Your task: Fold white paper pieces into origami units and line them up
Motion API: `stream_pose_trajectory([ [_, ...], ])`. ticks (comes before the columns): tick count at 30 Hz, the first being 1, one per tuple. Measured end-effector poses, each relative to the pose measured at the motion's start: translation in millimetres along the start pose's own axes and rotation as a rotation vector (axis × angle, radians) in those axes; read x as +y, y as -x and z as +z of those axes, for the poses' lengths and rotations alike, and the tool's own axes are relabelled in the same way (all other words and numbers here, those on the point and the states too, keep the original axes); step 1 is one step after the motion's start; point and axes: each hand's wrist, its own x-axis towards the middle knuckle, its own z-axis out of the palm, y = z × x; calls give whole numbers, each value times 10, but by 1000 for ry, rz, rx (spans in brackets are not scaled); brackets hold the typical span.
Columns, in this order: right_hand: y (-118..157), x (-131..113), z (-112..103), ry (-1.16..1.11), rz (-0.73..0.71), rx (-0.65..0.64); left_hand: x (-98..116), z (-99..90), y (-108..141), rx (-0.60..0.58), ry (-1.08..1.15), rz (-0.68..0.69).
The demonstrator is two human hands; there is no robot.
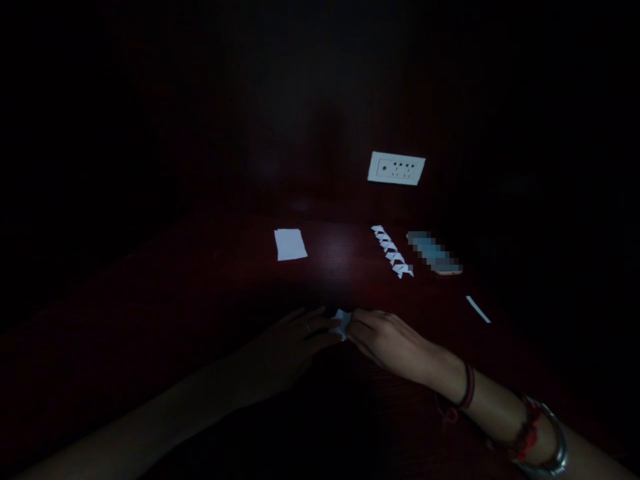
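A small piece of folded white paper (342,325) lies between my two hands, low over the dark red table. My right hand (383,337) has its fingers closed on the right edge of the paper. On the other side, my left hand (295,337), with a ring on one finger, grips the paper's left edge between thumb and a finger; its other fingers extend forward. Shadow covers most of the left hand. Beyond the right hand, several folded white paper pieces (389,251) lie in a slanting row. A small stack of white paper sheets (291,245) rests further back, left of centre.
A phone (434,253), its screen blurred out, lies right of the folded row. Nearer on the right is a narrow white paper strip (479,309). A white socket plate (397,169) is mounted on the wall behind the table (335,267). The surroundings are very dark.
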Motion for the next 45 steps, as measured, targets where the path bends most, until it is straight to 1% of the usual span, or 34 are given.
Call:
stream_pose_trajectory([
  [4, 2, 37, 9, -194, 51, -4, -18, 42, 3, -3, -4, 1],
  [6, 1, 50, 16, -236, 53, 1, -18, 43, -1, 4, -2, 2],
  [9, 3, 56, 30, -233, 46, 10, -11, 35, -7, 1, 0, 6],
  [16, 3, 40, 54, -140, 67, 12, 1, 33, -11, 13, 13, -6],
  [20, -34, 23, 37, -208, 111, -22, 6, 27, -23, 23, 26, -2],
  [24, -78, 32, 32, -294, 184, -19, 18, -14, -28, -3, 30, -1],
  [30, -138, 83, 35, -374, 183, -23, 41, -81, -35, -14, 63, 3],
  [33, -163, 97, 38, -393, 209, -39, 56, -100, -44, 2, 70, -8],
  [36, -180, 108, 49, -413, 247, -57, 72, -115, -46, -15, 81, -23],
  [40, -193, 121, 55, -427, 289, -61, 71, -80, -39, -7, 64, -50],
  [45, -197, 123, 37, -439, 316, -73, 36, -18, -43, -17, 32, -15],
])
